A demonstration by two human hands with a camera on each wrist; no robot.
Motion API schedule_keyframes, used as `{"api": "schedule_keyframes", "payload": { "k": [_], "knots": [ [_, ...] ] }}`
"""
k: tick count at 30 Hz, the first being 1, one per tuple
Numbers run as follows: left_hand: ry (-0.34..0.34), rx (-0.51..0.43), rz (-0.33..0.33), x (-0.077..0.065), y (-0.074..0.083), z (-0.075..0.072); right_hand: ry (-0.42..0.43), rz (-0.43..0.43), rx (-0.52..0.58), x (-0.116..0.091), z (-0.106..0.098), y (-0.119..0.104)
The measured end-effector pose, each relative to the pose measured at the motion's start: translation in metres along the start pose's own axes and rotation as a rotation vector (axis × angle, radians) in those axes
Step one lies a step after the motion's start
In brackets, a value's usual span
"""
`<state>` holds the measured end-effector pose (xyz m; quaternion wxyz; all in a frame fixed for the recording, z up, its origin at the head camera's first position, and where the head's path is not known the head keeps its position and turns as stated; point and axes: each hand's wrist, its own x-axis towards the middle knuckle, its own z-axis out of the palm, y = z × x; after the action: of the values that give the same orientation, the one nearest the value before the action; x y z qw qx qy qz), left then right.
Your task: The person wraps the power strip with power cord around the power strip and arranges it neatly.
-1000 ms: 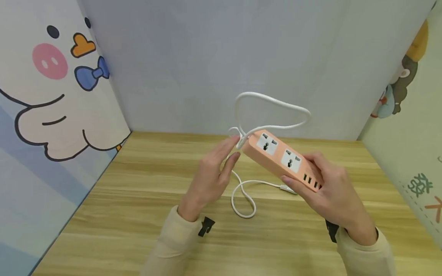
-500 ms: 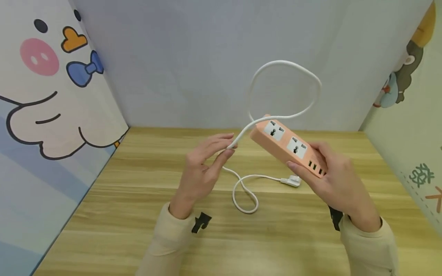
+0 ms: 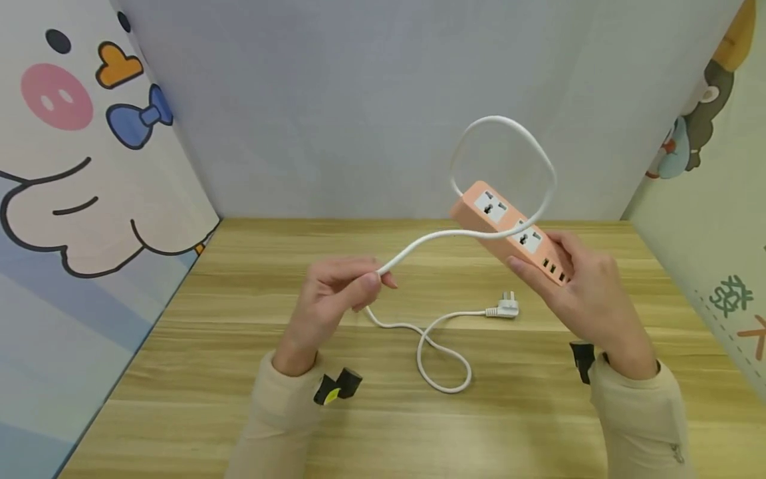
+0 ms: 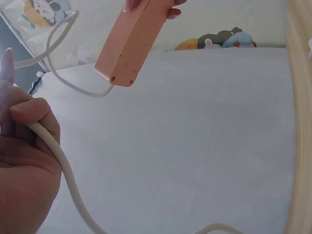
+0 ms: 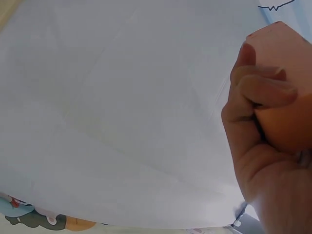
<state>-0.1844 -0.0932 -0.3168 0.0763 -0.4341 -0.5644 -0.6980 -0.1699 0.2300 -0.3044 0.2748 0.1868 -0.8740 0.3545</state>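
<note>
My right hand point(image 3: 592, 303) grips the lower end of an orange power strip point(image 3: 493, 243), tilted above the table with its white sockets and USB ports facing up. In the right wrist view, curled fingers point(image 5: 268, 90) wrap around the strip's body. From its far end a white power cord point(image 3: 431, 235) rises in a loop and crosses over the sockets. My left hand point(image 3: 326, 299) pinches the cord between thumb and fingers. Below that hand the cord runs down to the table and makes a small loop. Its white plug point(image 3: 508, 306) lies on the table, prongs pointing away.
The wooden table point(image 3: 227, 372) spreads beneath both hands. A pale grey backdrop point(image 3: 335, 120) stands behind it. Cartoon-printed panels flank it, one with a duck point(image 3: 90, 166) at left. Black straps point(image 3: 338, 387) show at the wrists.
My left hand takes hold of the cord near the strip and draws it left and toward me. The strip rises slightly to the right, and the plug on the table comes into full view.
</note>
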Motion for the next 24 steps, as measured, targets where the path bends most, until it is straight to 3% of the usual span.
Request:
{"api": "schedule_keyframes", "payload": {
  "k": [6, 11, 18, 24],
  "knots": [
    [-0.047, -0.247, -0.085, -0.005, -0.006, -0.014, -0.015, 0.072, 0.078, 0.0, -0.003, 0.003],
    [-0.103, -0.355, -0.238, -0.007, -0.014, -0.03, -0.05, 0.117, 0.183, -0.001, -0.01, 0.003],
    [-0.104, -0.241, -0.472, -0.002, -0.019, -0.033, -0.124, 0.106, 0.308, -0.004, -0.013, 0.001],
    [-0.037, -0.123, -0.579, 0.002, -0.021, -0.027, -0.219, 0.03, 0.538, -0.009, -0.014, 0.002]
  ]
}}
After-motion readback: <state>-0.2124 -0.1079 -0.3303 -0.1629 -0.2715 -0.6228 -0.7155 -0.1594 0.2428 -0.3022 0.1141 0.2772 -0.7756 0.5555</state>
